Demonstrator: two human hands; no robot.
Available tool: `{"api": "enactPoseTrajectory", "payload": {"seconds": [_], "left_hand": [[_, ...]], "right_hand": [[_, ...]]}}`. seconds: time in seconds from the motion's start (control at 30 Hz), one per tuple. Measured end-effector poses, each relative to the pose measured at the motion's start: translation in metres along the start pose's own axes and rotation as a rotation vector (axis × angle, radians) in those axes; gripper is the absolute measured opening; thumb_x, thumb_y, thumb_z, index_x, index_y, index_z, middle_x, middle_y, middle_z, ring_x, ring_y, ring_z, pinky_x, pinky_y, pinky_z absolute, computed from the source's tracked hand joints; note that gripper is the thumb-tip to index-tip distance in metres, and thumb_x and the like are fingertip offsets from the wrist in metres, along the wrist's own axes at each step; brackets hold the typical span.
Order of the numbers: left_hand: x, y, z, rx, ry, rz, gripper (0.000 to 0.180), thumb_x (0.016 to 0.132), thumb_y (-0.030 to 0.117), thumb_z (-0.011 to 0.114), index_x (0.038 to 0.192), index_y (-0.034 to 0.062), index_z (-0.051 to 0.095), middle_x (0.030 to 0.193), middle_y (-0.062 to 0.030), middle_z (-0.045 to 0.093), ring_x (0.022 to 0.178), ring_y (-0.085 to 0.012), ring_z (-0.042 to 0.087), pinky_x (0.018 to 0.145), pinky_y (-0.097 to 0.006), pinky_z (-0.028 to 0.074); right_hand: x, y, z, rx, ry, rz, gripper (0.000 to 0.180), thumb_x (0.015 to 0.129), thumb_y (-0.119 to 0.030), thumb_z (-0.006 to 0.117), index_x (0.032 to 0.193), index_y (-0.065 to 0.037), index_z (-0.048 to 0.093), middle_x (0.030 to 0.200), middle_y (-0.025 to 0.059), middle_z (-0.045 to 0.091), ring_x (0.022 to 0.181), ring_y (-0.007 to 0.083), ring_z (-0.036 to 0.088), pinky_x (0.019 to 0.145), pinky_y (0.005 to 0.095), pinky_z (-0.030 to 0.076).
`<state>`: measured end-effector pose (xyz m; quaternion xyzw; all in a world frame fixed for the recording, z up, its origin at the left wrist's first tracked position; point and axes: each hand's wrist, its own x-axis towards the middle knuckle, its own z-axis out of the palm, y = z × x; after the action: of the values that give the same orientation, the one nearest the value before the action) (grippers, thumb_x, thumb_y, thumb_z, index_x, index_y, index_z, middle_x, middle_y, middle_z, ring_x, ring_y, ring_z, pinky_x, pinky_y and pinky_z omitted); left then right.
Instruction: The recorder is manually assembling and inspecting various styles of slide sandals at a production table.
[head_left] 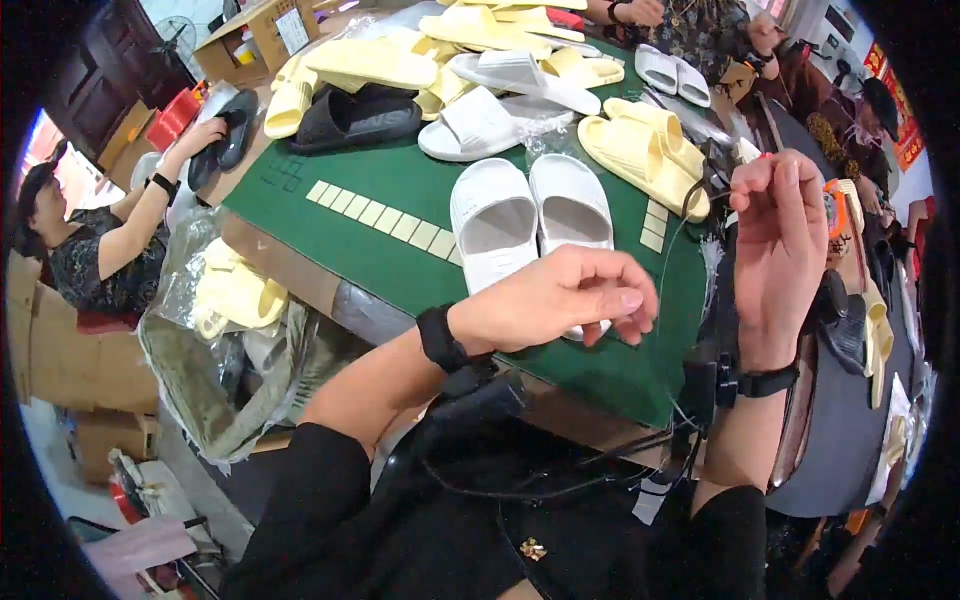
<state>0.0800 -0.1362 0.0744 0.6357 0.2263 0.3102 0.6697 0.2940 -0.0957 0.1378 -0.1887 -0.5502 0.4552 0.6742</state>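
Note:
My left hand point(560, 297) hangs over the front of a pair of white slide slippers point(495, 215), its fingers loosely curled and slightly apart, with nothing visible in them. Up at the right, my right hand point(783, 225) is raised with the palm showing. Its thumb and fingertips come together in a pinch near a bundle of thin strands point(690, 200); what they hold, if anything, is too small to make out. The slippers stand side by side on a green mat point(390, 290), the toe of one partly hidden by my left hand.
Yellow slippers point(370, 62), white ones and a black slipper point(358, 118) pile up at the back. Pale square stickers point(390, 220) line the mat. At left, an open sack point(215, 400) holds yellow slippers; a person there handles dark slippers point(235, 130). Another person works at the far side.

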Motion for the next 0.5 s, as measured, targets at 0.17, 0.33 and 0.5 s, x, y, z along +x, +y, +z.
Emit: {"api": "enactPoseTrajectory", "payload": {"seconds": [0.17,0.33,0.5], "left_hand": [[0.001,0.010,0.015,-0.392,-0.115,-0.115,0.046,0.102,0.037,0.044,0.136,0.0054,0.043,0.109,-0.0102,0.065,0.098,-0.0151,0.063,0.069,-0.022,0.047],[0.003,0.003,0.018,-0.404,-0.154,-0.163,0.050,0.102,0.039,0.045,0.139,0.0049,0.042,0.108,-0.0097,0.064,0.095,-0.0143,0.062,0.068,-0.022,0.047],[0.002,-0.011,0.011,-0.485,-0.151,-0.214,0.074,0.100,0.043,0.048,0.156,0.0199,0.004,0.102,-0.0158,0.065,0.078,-0.0151,0.063,0.064,-0.024,0.048]], "right_hand": [[0.005,0.011,-0.002,0.070,0.038,0.048,0.013,0.100,-0.015,0.052,0.100,-0.003,0.057,0.089,0.0089,0.065,0.082,0.0162,0.064,0.076,0.0282,0.054],[0.009,0.014,-0.007,0.090,0.030,0.080,0.013,0.100,-0.015,0.052,0.101,-0.003,0.057,0.090,0.0088,0.065,0.083,0.0168,0.064,0.077,0.0288,0.053],[0.010,0.003,0.002,0.166,-0.067,0.066,0.013,0.101,-0.015,0.049,0.098,-0.003,0.055,0.086,0.0069,0.057,0.080,0.0163,0.056,0.072,0.0262,0.047]]}}
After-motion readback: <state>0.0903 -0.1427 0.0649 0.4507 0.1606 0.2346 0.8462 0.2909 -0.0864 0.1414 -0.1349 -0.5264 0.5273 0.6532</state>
